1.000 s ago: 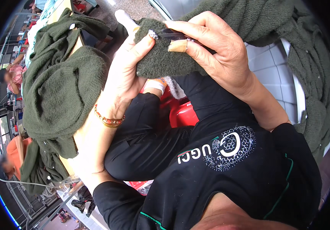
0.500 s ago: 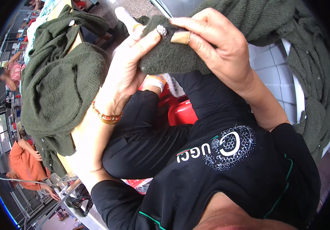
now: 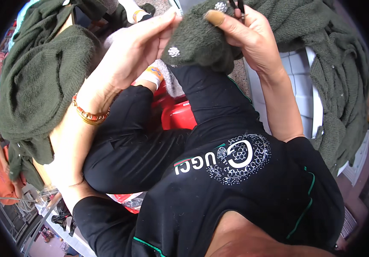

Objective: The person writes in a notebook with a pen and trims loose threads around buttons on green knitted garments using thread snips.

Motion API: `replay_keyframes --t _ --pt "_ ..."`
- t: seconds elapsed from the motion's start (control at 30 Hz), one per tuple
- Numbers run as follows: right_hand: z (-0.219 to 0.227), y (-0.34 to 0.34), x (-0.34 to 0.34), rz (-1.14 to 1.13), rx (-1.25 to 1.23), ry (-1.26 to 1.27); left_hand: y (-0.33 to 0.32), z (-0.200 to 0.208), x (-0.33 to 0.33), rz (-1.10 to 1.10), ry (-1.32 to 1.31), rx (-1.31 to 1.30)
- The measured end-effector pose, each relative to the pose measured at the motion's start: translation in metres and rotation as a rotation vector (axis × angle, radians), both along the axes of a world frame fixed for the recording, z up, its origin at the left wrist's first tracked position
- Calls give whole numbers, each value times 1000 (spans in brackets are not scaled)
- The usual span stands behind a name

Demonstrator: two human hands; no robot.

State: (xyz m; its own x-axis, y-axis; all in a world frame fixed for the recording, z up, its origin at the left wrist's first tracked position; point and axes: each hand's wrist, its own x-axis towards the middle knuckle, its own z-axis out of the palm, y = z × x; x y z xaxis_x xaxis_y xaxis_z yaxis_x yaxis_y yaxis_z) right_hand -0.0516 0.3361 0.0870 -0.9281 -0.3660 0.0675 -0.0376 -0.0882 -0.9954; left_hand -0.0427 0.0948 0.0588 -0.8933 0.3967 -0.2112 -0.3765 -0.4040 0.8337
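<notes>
Head view: green knit [image 3: 199, 40] sits above my black trousers [image 3: 221, 96], pinched by my right fingers [image 3: 236, 30] alongside a dark tool [image 3: 241, 6]; whether my left fingers [image 3: 156, 28] grip it, I cannot tell. I should tension it gently, tool clear of the yarn round the lower silvery button [image 3: 174, 52].

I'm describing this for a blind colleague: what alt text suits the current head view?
A person's right hand holds a dark tool and a fuzzy green knit piece with silvery ornaments; the left hand is at the piece's edge. More green knitwear lies on both sides.
</notes>
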Motion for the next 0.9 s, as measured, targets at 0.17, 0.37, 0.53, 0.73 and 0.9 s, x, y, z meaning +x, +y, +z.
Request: replay_keyframes --t 0.17,0.37,0.53,0.73,0.9 --pt "1 10 -1 -111 -218 -13 7 -3 9 -190 9 -82" --pt "-6 33 -7 -137 -235 55 28 19 18 -41 291 -179" --pt "-16 44 -10 -153 -240 53 17 32 19 -88 630 -447" --pt "-27 50 -13 -70 -306 135 17 35 16 -86 781 -640" --pt "8 28 6 -222 -72 49 16 26 13 -51 842 -552"
